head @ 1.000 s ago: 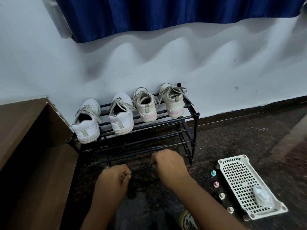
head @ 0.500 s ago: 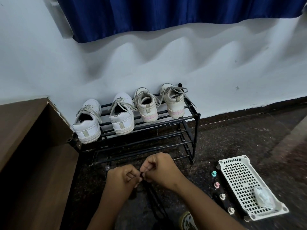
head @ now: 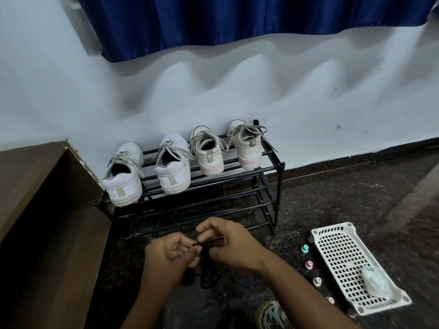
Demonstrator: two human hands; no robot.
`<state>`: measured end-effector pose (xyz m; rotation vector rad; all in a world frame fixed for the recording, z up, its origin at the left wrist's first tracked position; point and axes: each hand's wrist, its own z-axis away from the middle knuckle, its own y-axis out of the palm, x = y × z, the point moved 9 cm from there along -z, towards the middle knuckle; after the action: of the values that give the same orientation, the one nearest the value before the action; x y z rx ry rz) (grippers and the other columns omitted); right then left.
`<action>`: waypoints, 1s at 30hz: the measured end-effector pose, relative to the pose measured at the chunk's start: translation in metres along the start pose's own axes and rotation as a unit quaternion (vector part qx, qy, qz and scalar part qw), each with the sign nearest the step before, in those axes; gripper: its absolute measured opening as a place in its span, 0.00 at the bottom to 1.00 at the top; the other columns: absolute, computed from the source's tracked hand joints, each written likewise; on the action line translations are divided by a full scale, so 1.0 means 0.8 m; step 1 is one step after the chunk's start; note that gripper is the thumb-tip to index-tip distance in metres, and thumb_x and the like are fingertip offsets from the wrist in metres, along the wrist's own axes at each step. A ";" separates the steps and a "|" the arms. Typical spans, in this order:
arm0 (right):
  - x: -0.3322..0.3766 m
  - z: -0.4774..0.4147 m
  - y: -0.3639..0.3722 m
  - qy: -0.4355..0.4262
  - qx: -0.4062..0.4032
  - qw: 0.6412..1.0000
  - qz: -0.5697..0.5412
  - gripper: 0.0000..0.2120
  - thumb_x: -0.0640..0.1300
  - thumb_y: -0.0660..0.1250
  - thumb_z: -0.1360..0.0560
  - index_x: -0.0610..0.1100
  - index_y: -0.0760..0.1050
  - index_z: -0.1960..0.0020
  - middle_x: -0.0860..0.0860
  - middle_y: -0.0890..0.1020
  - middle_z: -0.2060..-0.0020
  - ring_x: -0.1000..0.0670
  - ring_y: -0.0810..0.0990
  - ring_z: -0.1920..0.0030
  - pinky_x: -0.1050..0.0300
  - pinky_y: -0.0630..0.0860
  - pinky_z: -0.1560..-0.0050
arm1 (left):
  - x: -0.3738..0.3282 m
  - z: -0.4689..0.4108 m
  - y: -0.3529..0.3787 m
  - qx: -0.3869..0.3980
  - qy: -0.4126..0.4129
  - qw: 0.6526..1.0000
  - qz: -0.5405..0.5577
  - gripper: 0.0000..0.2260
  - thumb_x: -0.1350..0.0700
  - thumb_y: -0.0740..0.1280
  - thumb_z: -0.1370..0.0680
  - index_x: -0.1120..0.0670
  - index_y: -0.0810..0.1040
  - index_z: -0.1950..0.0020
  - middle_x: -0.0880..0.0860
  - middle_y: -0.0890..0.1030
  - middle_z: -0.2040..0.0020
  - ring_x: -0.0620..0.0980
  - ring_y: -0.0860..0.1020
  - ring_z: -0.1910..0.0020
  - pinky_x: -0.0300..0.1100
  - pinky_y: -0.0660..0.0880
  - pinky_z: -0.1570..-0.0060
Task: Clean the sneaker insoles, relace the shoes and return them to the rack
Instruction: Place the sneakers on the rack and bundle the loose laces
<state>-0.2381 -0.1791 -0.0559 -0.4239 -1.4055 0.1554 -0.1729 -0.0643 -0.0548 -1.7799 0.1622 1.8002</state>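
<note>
Several sneakers stand heel-out on the top shelf of a black rack (head: 280, 166): two white ones (head: 123, 179) (head: 173, 166) at the left and two cream ones with pink soles (head: 210, 154) (head: 247, 144) at the right, all laced. Low in front of the rack, my left hand (head: 169, 254) and my right hand (head: 229, 243) meet, each pinching a dark lace (head: 206, 243). The lace hangs in loops (head: 206, 279) toward the dark floor. Whatever lies under my hands is hidden in shadow.
A white perforated plastic tray (head: 344, 255) lies on the floor at the right with a crumpled clear bag (head: 375, 280) on it. Several small coloured caps (head: 304, 248) sit in a row beside it. A brown wooden cabinet (head: 35, 210) flanks the rack's left.
My hands came together from apart: one second ago they were spread with the lace stretched between them, now they are close and pinch it at the middle.
</note>
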 end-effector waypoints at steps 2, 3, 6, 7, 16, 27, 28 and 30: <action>-0.002 -0.001 0.006 -0.012 0.019 0.999 0.042 0.24 0.46 0.68 0.34 0.46 0.73 0.38 0.51 0.78 0.44 0.53 0.74 0.45 0.59 0.72 0.46 | -0.016 0.003 0.002 0.017 0.005 0.997 0.074 0.05 0.74 0.70 0.31 0.67 0.78 0.64 0.62 0.81 0.71 0.52 0.81 0.72 0.37 0.78 0.71; -0.003 0.000 0.014 -0.014 0.040 0.998 0.035 0.23 0.50 0.67 0.34 0.46 0.74 0.40 0.51 0.78 0.47 0.53 0.74 0.46 0.57 0.72 0.46 | -0.024 0.006 0.002 0.024 0.010 0.993 0.113 0.05 0.75 0.69 0.31 0.67 0.77 0.63 0.62 0.81 0.71 0.52 0.81 0.73 0.37 0.78 0.72; -0.004 0.003 0.032 0.012 0.094 0.994 -0.053 0.13 0.53 0.63 0.29 0.43 0.75 0.53 0.51 0.79 0.62 0.50 0.75 0.58 0.50 0.72 0.54 | -0.043 0.006 -0.021 0.000 0.028 0.974 0.223 0.06 0.72 0.69 0.34 0.65 0.74 0.62 0.59 0.80 0.72 0.50 0.81 0.73 0.35 0.78 0.71; -0.003 0.004 0.032 0.014 0.098 0.993 -0.067 0.11 0.53 0.62 0.27 0.45 0.73 0.57 0.52 0.78 0.67 0.48 0.74 0.61 0.50 0.70 0.57 | -0.042 0.003 -0.037 -0.025 0.037 0.968 0.246 0.07 0.68 0.70 0.36 0.64 0.74 0.62 0.58 0.81 0.72 0.49 0.81 0.73 0.34 0.78 0.70; -0.011 0.008 -0.005 0.056 0.068 0.989 -0.116 0.17 0.48 0.56 0.18 0.46 0.68 0.65 0.53 0.66 0.72 0.56 0.68 0.73 0.66 0.67 0.69 | 0.001 -0.008 -0.157 -0.230 0.052 0.883 0.407 0.19 0.68 0.61 0.22 0.53 0.79 0.70 0.47 0.81 0.70 0.43 0.82 0.67 0.34 0.80 0.55; -0.081 0.034 0.031 0.398 -0.117 0.739 -0.530 0.20 0.49 0.53 0.17 0.43 0.72 0.65 0.51 0.71 0.81 0.53 0.68 0.77 0.58 0.72 0.70 | -0.045 0.009 -0.044 -0.186 0.195 0.961 0.056 0.10 0.68 0.71 0.28 0.53 0.79 0.61 0.49 0.83 0.68 0.39 0.80 0.69 0.27 0.75 0.65; -0.082 0.035 0.034 0.409 -0.113 0.733 -0.531 0.21 0.48 0.52 0.17 0.43 0.74 0.64 0.51 0.72 0.81 0.53 0.69 0.79 0.62 0.71 0.73 | -0.061 0.021 -0.018 -0.148 0.266 0.952 -0.037 0.08 0.64 0.71 0.28 0.50 0.78 0.60 0.48 0.82 0.65 0.37 0.79 0.68 0.25 0.74 0.64; -0.082 0.036 0.039 0.424 -0.105 0.726 -0.532 0.22 0.46 0.52 0.18 0.42 0.74 0.65 0.50 0.74 0.80 0.53 0.68 0.83 0.67 0.66 0.79 | -0.081 0.047 0.035 -0.057 0.381 0.904 -0.185 0.03 0.56 0.65 0.27 0.48 0.74 0.57 0.46 0.78 0.60 0.35 0.76 0.64 0.23 0.70 0.61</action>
<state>-0.2731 -0.1684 -0.1252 0.1970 -0.5562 -1.0432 -0.2240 -0.0894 0.0009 -2.3283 0.0165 0.7985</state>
